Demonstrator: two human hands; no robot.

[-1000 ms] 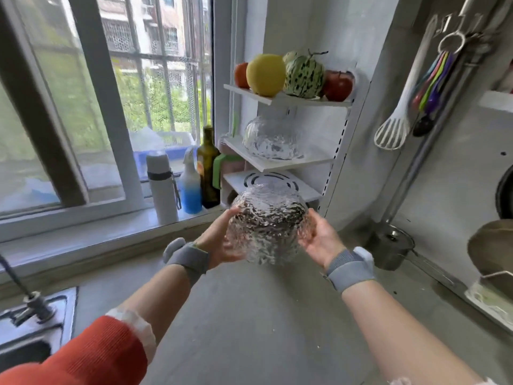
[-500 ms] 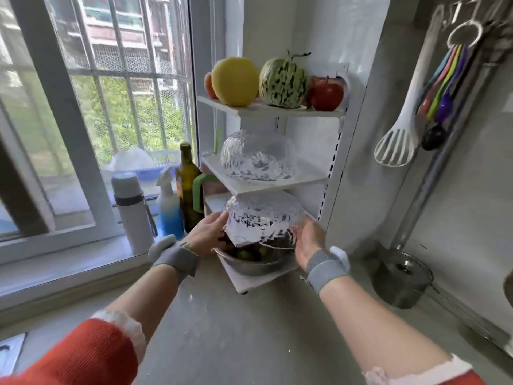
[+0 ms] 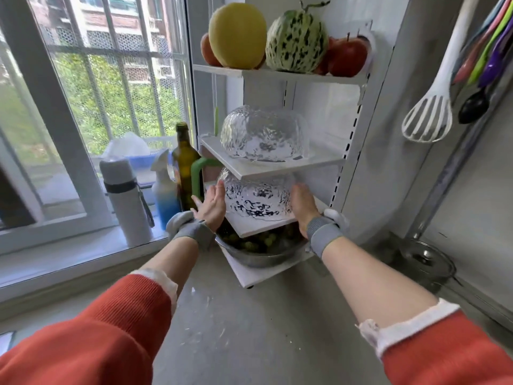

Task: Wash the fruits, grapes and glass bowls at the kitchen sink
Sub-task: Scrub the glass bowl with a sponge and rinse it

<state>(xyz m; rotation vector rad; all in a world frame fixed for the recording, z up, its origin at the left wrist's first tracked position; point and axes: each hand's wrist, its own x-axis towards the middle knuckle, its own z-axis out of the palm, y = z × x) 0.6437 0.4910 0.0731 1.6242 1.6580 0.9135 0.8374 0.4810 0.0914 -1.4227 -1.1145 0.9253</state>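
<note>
On the window sill at the left stand one white flask (image 3: 126, 201), one blue spray bottle (image 3: 164, 190) and one dark green bottle (image 3: 183, 162), in that order. Next comes the left hand (image 3: 212, 205), its fingers (image 3: 220, 190) straight and laid flat against the left side of a glass bowl (image 3: 256, 195), thumb spread away. That bowl sits upside down on the third shelf (image 3: 258, 227) of a white rack, and the right hand (image 3: 302, 207) presses its right side, fingers reaching up along the glass; their tips are hidden behind the bowl, so how far they curl cannot be told. There are two glass bowls in all: the second bowl (image 3: 263, 134) is also upside down, on the shelf above, untouched. Four shelves show. The top one carries one yellow fruit (image 3: 237, 31), one striped melon (image 3: 295, 40) and red apples (image 3: 347, 55), at least two, with one more reddish fruit half hidden behind the yellow one. The bottom shelf holds one steel bowl (image 3: 261, 258) of green grapes (image 3: 255, 244), right under the hands. Both wrists wear grey bands, and both sleeves are orange. At the right hang one white slotted spatula (image 3: 427, 118) and a bunch of coloured spoons (image 3: 485, 59); one steel pot (image 3: 424, 259) sits on the worktop (image 3: 249, 343) below.
</note>
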